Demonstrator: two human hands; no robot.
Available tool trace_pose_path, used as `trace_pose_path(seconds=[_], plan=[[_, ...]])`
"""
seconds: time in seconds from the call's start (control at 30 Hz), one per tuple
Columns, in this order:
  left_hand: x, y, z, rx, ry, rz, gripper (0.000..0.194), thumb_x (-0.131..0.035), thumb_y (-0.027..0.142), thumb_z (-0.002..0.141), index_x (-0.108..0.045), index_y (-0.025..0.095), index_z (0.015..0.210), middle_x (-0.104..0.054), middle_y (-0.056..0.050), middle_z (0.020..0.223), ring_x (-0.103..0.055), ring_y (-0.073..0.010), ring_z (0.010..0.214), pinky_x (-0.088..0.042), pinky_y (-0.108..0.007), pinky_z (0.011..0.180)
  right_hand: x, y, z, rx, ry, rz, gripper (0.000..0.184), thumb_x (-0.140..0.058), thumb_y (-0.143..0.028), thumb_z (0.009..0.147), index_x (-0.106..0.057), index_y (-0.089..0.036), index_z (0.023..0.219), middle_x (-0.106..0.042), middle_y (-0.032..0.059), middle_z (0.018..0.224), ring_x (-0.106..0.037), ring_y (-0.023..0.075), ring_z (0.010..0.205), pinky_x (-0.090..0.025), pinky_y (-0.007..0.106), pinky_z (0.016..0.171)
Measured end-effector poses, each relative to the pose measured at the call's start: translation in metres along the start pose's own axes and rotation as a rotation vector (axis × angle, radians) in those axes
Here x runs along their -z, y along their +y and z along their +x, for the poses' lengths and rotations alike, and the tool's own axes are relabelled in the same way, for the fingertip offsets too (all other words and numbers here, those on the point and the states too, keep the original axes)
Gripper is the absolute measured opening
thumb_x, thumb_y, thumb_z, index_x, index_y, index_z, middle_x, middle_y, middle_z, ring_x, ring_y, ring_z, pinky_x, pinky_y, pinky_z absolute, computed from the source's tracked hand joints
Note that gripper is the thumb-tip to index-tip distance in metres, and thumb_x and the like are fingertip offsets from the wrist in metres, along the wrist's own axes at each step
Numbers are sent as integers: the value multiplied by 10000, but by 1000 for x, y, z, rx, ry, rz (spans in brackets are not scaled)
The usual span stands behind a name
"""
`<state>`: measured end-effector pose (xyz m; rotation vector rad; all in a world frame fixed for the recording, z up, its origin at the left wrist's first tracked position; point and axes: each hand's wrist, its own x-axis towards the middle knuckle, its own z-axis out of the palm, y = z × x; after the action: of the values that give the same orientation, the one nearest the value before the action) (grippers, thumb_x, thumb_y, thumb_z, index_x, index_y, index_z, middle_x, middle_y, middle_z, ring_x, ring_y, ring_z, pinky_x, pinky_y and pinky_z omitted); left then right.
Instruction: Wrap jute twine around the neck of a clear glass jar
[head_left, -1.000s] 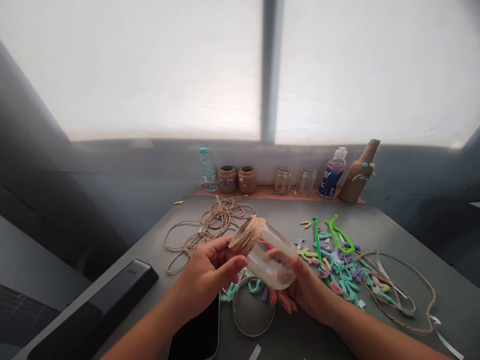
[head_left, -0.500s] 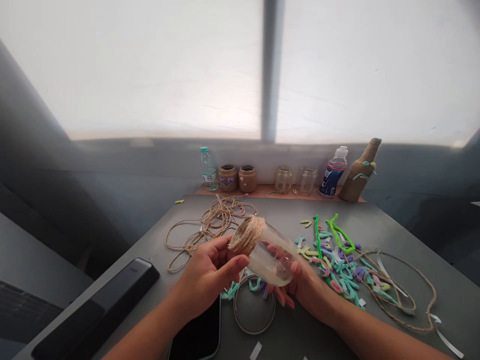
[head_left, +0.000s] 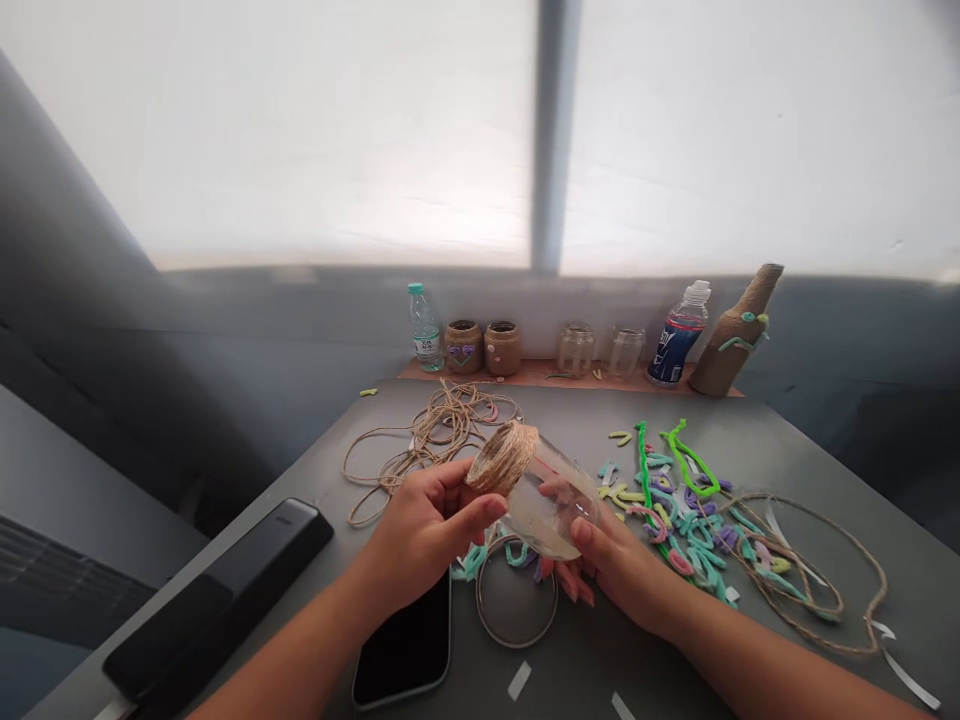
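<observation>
A clear glass jar with twine wound round its neck is held tilted above the table, its mouth toward the left. My left hand grips the wrapped neck, thumb in front and fingers behind. Around the jar's base curls my right hand, the thumb pressed on the glass and some fingers showing through and below it. Under the jar, a ring-shaped roll lies on the table beside a phone.
Loose twine lies tangled behind the jar. Cut fuzzy stems and more twine spread at right. A black device sits at left. Along the back stand twine-wrapped jars, glass jars, drink bottles and a twine-wrapped bottle.
The view has shifted slightly, so the table things appear a little to the right and higher. Both hands keep hold of the jar; my right thumb sits farther left on its base.
</observation>
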<state>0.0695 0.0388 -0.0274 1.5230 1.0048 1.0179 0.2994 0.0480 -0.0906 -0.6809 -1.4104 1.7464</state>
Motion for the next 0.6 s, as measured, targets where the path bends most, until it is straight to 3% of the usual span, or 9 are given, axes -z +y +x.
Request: trace_pose_path(seconds=[0.6], plan=[[3, -3, -1, 31, -2, 27, 381, -727, 546, 853, -693, 171, 911, -585, 45, 610, -519, -98, 534, -420, -173, 490, 1, -1, 0, -10, -22, 6, 663, -635, -666, 883, -406, -188, 1282, -667, -8, 733, -536, 85, 458, -376, 157, 399]])
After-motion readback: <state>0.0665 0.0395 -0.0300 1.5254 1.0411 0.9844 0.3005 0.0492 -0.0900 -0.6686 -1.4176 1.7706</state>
